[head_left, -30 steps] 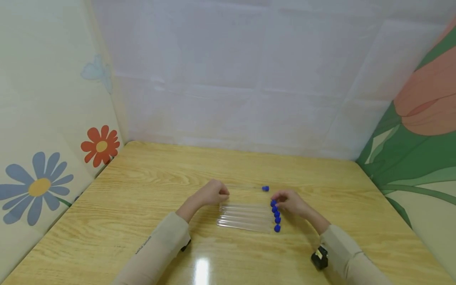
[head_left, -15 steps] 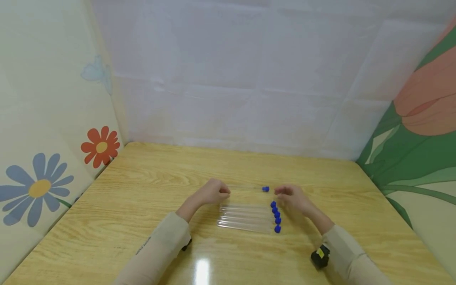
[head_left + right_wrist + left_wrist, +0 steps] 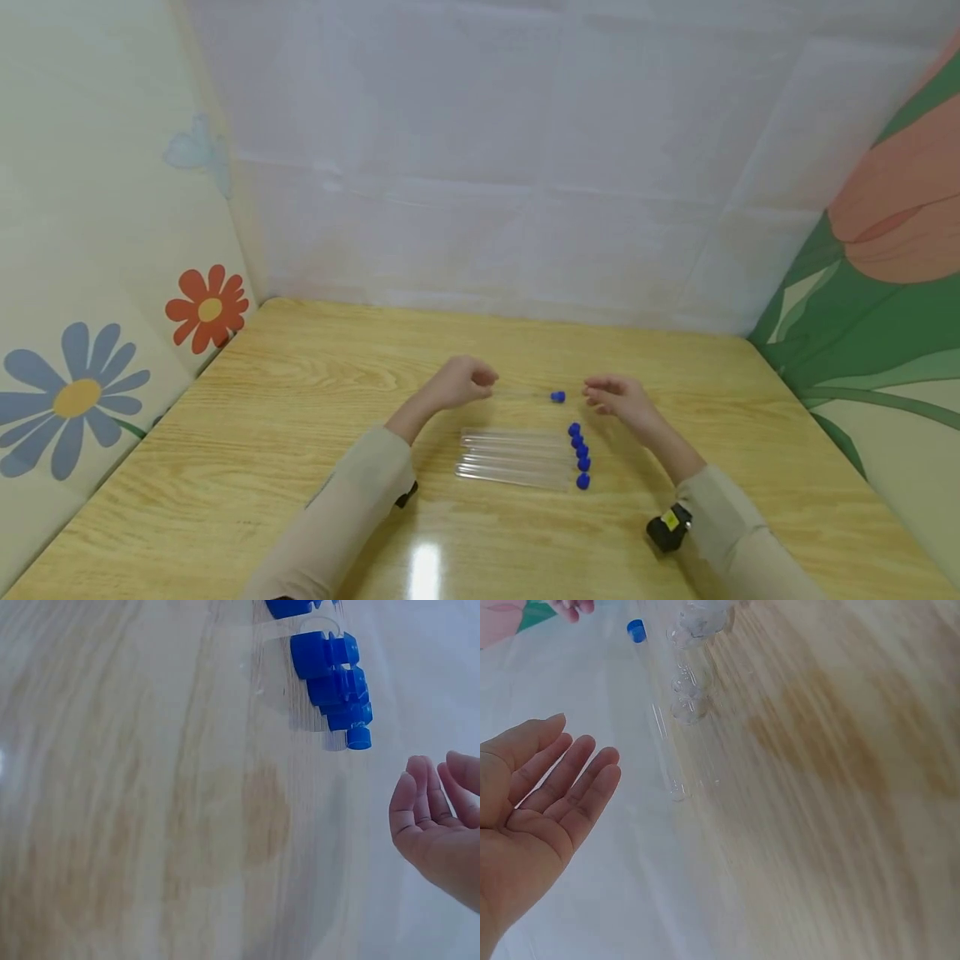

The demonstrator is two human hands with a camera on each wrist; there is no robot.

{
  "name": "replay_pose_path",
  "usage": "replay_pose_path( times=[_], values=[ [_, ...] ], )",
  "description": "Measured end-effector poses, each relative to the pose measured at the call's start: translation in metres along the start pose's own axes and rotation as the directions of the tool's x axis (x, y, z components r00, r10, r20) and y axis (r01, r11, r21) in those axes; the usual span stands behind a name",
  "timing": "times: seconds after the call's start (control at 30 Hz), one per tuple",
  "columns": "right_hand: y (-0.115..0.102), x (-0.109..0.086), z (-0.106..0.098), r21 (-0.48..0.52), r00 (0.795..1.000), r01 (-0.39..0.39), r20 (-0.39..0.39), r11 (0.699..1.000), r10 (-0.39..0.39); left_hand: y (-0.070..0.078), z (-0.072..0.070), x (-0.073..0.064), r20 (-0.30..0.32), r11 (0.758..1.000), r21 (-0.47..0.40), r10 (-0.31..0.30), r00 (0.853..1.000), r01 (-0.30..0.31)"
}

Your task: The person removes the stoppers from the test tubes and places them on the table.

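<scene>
Several clear test tubes (image 3: 517, 460) lie side by side on the table, with a column of blue stoppers (image 3: 582, 451) along their right ends. Behind them lies one more tube (image 3: 660, 727), faint in the head view, with a blue stopper (image 3: 558, 397) at its right end. My left hand (image 3: 463, 382) is by this far tube's left end; in the left wrist view its fingers are loosely bent, holding nothing. Across from it, my right hand (image 3: 624, 403) is just right of the far stopper. The right wrist view shows its relaxed fingers (image 3: 420, 799) with nothing between them.
The wood-grain table (image 3: 360, 350) carries the tubes and stoppers near its middle. A white cloth (image 3: 487, 167) hangs behind it, and flower-printed panels (image 3: 885, 250) stand at both sides. A black wrist camera (image 3: 669, 528) hangs under the right sleeve.
My right hand has left the nearer stoppers and moved back beside the far one. My left hand has shifted slightly back and right, its fingers opening. The tubes and stoppers stay put.
</scene>
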State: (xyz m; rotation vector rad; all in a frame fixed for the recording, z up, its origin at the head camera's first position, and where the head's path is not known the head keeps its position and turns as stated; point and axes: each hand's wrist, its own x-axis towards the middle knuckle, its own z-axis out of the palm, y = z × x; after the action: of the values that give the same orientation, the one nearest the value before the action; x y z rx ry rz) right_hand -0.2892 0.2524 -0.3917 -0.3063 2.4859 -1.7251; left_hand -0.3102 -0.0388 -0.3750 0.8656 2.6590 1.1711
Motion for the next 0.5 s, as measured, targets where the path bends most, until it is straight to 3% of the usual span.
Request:
replay_pose_path(
  times=[0.27, 0.3, 0.4, 0.5],
  values=[
    [-0.002, -0.001, 0.003, 0.014, 0.999, -0.044, 0.006, 0.999, 0.044, 0.0, 0.005, 0.014, 0.031, 0.998, 0.061, -0.008, 0.999, 0.006],
    [-0.003, -0.001, 0.003, 0.018, 0.999, -0.046, 0.007, 0.999, 0.046, -0.014, 0.009, 0.021, 0.023, 0.997, 0.063, 0.038, 0.999, -0.039],
    [-0.004, -0.002, 0.003, 0.03, 0.999, -0.049, 0.009, 0.998, 0.048, -0.048, 0.023, 0.044, 0.044, 0.996, 0.084, 0.029, 0.999, -0.033],
    [-0.004, -0.003, 0.003, 0.032, 0.999, -0.051, 0.013, 0.998, 0.051, -0.118, 0.053, 0.082, 0.038, 0.987, 0.132, 0.092, 0.995, -0.096]
  ],
)
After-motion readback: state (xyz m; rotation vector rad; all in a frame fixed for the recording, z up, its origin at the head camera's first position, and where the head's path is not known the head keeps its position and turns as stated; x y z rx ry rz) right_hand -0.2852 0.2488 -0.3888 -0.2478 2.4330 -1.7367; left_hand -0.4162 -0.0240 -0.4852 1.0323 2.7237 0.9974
